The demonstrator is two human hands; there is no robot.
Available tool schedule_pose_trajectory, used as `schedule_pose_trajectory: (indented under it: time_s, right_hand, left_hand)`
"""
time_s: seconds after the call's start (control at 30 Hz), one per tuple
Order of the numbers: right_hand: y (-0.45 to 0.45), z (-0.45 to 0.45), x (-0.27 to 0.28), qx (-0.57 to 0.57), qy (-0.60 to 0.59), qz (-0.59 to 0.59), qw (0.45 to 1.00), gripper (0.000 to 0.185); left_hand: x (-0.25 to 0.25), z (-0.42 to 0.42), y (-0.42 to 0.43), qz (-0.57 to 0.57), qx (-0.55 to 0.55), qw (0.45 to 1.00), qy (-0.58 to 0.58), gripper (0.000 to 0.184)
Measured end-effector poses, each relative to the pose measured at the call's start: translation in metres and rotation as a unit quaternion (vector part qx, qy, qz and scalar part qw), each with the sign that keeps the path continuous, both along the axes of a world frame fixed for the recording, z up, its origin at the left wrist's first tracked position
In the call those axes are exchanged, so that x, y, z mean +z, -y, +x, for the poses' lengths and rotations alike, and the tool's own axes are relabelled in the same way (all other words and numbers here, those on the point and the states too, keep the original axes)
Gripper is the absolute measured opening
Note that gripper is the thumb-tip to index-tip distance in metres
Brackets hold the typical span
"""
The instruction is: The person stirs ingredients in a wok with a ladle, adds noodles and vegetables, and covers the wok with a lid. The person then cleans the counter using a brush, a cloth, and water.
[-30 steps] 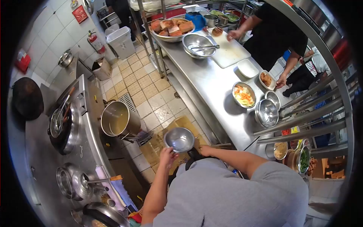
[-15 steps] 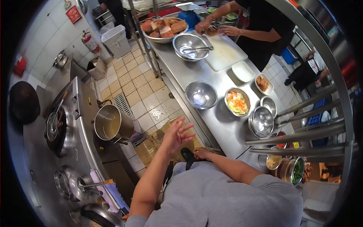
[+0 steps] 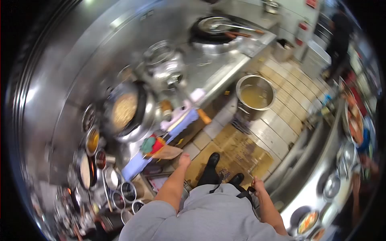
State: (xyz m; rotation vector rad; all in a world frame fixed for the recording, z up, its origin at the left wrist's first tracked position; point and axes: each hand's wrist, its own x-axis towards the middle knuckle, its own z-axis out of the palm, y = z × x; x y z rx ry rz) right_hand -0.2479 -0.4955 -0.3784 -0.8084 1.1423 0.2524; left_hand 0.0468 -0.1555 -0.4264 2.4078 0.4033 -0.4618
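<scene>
My left hand (image 3: 184,160) is low in front of the stove, beside a tan flap (image 3: 167,152) below a bundle of red and green cloth (image 3: 152,145). Motion smears its fingers, and I cannot tell whether it touches the flap. At my right side, my right hand (image 3: 258,185) is closed, close to a black strap (image 3: 245,195) at my waist; what it holds, if anything, is hidden. Ahead on the left, a wok (image 3: 141,106) contains pale, bubbling liquid (image 3: 124,111).
A tall pot of yellowish liquid (image 3: 255,96) stands past the stove edge. Flattened cardboard (image 3: 235,154) lies underfoot. Another wok with a ladle (image 3: 215,30) sits at the far burner. Seasoning containers (image 3: 128,191) crowd the lower left. A steel counter (image 3: 307,193) with bowls runs along the right.
My view has swung left from the prep counter to the stove. My left hand, previously raised with fingers spread, is now lower beside the cloth. My right hand stays near my waist.
</scene>
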Motion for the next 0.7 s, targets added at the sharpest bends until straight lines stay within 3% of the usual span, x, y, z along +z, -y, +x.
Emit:
schedule_pose_trajectory:
  time_s: [0.03,0.1,0.17,0.23,0.3,0.33,0.37,0.43,0.5,0.57,0.67,0.7]
  right_hand:
    - [-0.005,0.017,-0.002,0.051,0.004,-0.038,0.998,0.021]
    - [-0.021,0.036,-0.021,0.119,0.011,-0.078,0.99,0.022]
    - [-0.037,0.06,-0.061,0.317,0.081,-0.338,0.882,0.023]
    - [-0.058,0.094,-0.037,0.377,0.087,-0.329,0.862,0.02]
    - [-0.079,0.113,-0.031,0.494,0.124,-0.402,0.761,0.018]
    - [-0.089,0.12,-0.026,0.512,0.093,-0.36,0.775,0.021]
    - [-0.099,0.127,-0.028,0.516,0.083,-0.354,0.776,0.021]
    - [-0.118,0.135,-0.028,0.561,0.098,-0.467,0.677,0.023]
    - [-0.133,0.162,-0.01,0.503,0.05,-0.482,0.715,0.019]
    - [-0.142,0.177,-0.007,0.43,0.067,-0.415,0.799,0.018]
    - [-0.16,0.169,-0.016,0.425,0.086,-0.404,0.805,0.018]
    - [-0.169,0.159,-0.019,0.421,0.076,-0.387,0.817,0.018]
  left_hand:
    - [0.008,0.005,-0.015,0.004,0.033,0.999,0.006,0.019]
    - [0.021,0.01,-0.029,-0.133,0.073,0.987,-0.052,0.02]
    - [0.022,0.016,-0.041,-0.171,0.111,0.976,-0.076,0.021]
    - [0.025,0.033,-0.048,-0.21,0.135,0.963,-0.101,0.022]
    - [0.031,0.043,-0.053,-0.081,0.042,0.991,-0.101,0.023]
    - [0.038,0.05,-0.052,0.011,-0.06,0.995,-0.084,0.027]
    - [0.026,0.058,-0.059,0.01,-0.06,0.994,-0.095,0.027]
    - [-0.003,0.065,-0.069,0.024,-0.197,0.98,-0.009,0.032]
    - [-0.009,0.073,-0.071,0.01,-0.242,0.97,-0.003,0.034]
    - [0.002,0.088,-0.059,-0.004,-0.293,0.956,0.017,0.038]
    - [0.007,0.108,-0.039,0.013,-0.269,0.963,-0.018,0.041]
    - [0.002,0.118,-0.035,0.02,-0.262,0.962,-0.079,0.043]
